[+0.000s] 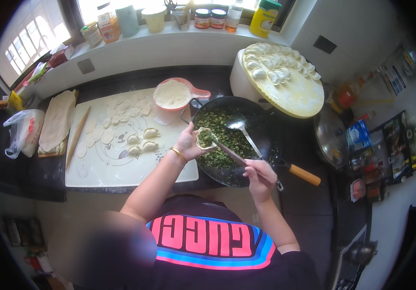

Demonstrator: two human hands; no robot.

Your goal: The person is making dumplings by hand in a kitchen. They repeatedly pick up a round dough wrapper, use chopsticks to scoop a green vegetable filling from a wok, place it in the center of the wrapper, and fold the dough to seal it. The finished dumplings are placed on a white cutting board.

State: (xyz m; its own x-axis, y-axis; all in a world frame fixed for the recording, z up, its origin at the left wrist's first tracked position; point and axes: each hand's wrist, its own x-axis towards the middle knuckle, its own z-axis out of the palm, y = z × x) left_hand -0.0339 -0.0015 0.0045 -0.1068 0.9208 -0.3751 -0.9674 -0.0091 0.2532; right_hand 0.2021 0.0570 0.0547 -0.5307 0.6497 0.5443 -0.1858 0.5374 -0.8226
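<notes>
- Cradles a round dough wrapper (202, 144) in the left hand (187, 143), cupped beneath it at the left side of the wok (267, 130); carries a clump of green filling (205, 136) inside, with the rim unsealed;
- Grips a brown wooden utensil (231, 153) in the right hand (260, 180), with fingers wrapped narrowly around the shaft; points the tip into the wrapper, at the clump; cannot tell a single stick from a pair;
- Offers plenty more chopped greens (222, 157) in the wok, with a metal spoon (251, 142) lying across;
- Shows flat wrappers (107, 136) and four folded dumplings (150, 145) on the pale mat (96, 175) to the left; shows many more on the round tray (301, 99) beyond the wok;
- Seems to be at the filling step, with folding not yet begun on this wrapper;
- Probably calls next for drawing the utensil clear, then folding the dough over and pinching the edge together; calls for a clean rim, likely to seal poorly with greens caught in it.
</notes>
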